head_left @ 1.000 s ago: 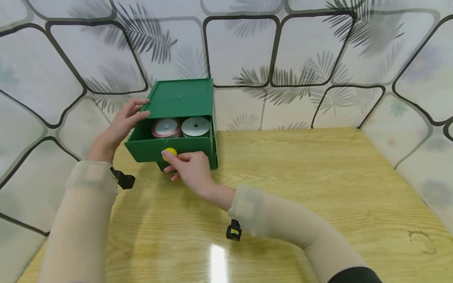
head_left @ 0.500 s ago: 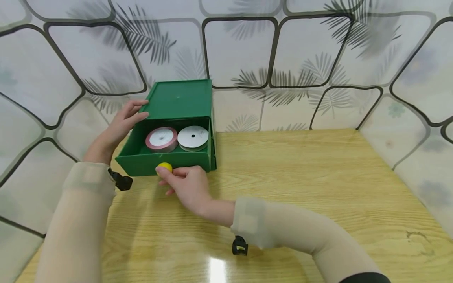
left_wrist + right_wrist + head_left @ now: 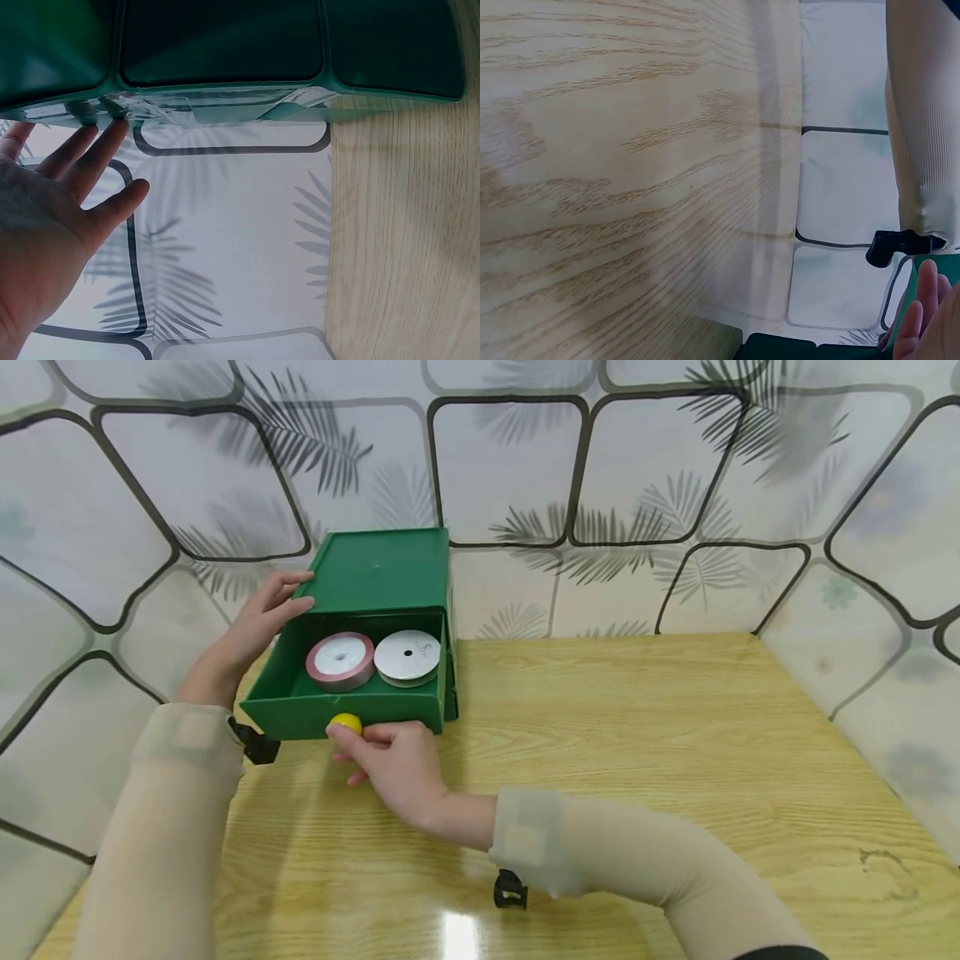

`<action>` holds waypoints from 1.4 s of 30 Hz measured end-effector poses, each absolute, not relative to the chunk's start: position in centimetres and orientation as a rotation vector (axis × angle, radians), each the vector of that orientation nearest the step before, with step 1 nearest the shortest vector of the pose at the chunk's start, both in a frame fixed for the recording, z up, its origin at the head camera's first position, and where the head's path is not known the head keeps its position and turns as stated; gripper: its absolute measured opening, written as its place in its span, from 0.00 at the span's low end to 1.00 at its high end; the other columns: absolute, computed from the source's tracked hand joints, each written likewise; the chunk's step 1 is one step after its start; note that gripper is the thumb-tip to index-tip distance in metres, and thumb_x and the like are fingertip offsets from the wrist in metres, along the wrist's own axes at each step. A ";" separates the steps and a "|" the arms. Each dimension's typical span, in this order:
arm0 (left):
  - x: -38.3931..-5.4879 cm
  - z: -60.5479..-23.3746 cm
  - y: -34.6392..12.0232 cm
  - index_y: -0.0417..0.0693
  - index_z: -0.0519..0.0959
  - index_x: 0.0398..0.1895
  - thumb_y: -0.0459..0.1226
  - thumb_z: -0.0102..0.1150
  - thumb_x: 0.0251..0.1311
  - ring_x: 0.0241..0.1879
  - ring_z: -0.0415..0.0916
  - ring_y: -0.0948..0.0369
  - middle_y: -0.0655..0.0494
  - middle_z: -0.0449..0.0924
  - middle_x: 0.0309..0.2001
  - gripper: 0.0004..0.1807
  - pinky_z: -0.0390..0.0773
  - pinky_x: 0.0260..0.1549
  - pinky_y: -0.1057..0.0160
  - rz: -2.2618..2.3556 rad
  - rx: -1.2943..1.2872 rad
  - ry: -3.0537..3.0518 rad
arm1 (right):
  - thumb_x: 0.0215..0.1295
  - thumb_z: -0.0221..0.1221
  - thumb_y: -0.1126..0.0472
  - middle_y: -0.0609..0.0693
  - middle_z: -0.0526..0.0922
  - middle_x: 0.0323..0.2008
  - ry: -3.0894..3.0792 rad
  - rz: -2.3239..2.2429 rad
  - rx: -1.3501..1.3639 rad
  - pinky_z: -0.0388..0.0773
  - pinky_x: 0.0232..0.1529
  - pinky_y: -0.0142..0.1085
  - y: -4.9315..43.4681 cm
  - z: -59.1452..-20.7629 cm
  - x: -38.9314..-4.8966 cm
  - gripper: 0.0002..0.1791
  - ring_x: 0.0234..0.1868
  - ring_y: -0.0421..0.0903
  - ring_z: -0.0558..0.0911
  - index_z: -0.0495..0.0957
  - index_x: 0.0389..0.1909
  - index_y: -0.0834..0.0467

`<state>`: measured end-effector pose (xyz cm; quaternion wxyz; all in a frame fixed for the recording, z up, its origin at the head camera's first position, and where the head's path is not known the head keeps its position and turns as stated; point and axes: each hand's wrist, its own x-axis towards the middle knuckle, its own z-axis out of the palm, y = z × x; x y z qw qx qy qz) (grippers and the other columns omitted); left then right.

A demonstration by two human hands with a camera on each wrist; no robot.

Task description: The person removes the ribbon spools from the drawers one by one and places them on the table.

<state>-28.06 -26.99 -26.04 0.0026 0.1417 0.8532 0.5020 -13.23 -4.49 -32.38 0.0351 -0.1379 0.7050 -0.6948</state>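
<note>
Drawer (image 3: 300, 714) slid farther out over table (image 3: 615, 735), backdrop (image 3: 510, 472) behind.

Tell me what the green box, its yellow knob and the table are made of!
The green box is probably smooth plastic: its even-coloured panels have raised rims. The yellow knob, partly covered by the right hand, looks smooth; plastic or painted wood, I can't tell. The table shows wood grain and a bright reflection, so glossy wood or a wood-look cover.
</note>
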 end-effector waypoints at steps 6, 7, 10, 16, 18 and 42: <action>-28.1 -26.0 -26.9 0.53 0.57 0.73 0.49 0.45 0.73 0.68 0.52 0.45 0.42 0.48 0.74 0.29 0.52 0.63 0.40 1.579 0.463 2.682 | 0.63 0.64 0.49 0.44 0.87 0.27 2.124 -2.168 -0.460 0.79 0.34 0.33 -4.1 -32.6 -13.4 0.16 0.21 0.48 0.84 0.88 0.36 0.59; -28.1 -25.9 -26.9 0.53 0.57 0.73 0.48 0.45 0.73 0.68 0.53 0.46 0.42 0.49 0.74 0.29 0.53 0.63 0.41 1.579 0.467 2.683 | 0.63 0.64 0.50 0.44 0.87 0.28 2.120 -2.174 -0.467 0.80 0.33 0.34 -4.0 -32.7 -13.4 0.16 0.21 0.48 0.84 0.88 0.36 0.59; -28.1 -25.9 -26.8 0.52 0.56 0.73 0.48 0.45 0.73 0.65 0.56 0.47 0.42 0.51 0.74 0.29 0.56 0.61 0.42 1.582 0.465 2.688 | 0.63 0.65 0.51 0.46 0.87 0.29 2.108 -2.179 -0.481 0.80 0.30 0.35 -3.5 -32.7 -13.3 0.15 0.21 0.47 0.83 0.88 0.36 0.60; -28.2 -26.0 -26.9 0.51 0.56 0.73 0.48 0.45 0.73 0.65 0.56 0.46 0.42 0.51 0.74 0.29 0.55 0.62 0.40 1.581 0.453 2.685 | 0.63 0.65 0.54 0.49 0.87 0.30 2.117 -2.172 -0.510 0.67 0.17 0.30 -1.7 -33.0 -13.5 0.13 0.22 0.49 0.83 0.87 0.36 0.61; -28.3 -26.0 -26.9 0.51 0.56 0.73 0.48 0.45 0.73 0.66 0.56 0.45 0.41 0.50 0.74 0.29 0.54 0.62 0.40 1.579 0.453 2.685 | 0.63 0.65 0.55 0.49 0.87 0.30 2.121 -2.167 -0.511 0.69 0.17 0.30 -1.1 -33.2 -13.6 0.12 0.22 0.51 0.84 0.87 0.36 0.61; -28.1 -26.1 -26.9 0.51 0.56 0.73 0.47 0.45 0.73 0.65 0.57 0.45 0.41 0.51 0.74 0.29 0.54 0.62 0.39 1.587 0.457 2.678 | 0.66 0.63 0.57 0.57 0.87 0.34 2.309 -2.022 -0.519 0.56 0.12 0.30 6.9 -34.5 -14.6 0.12 0.29 0.58 0.85 0.86 0.41 0.63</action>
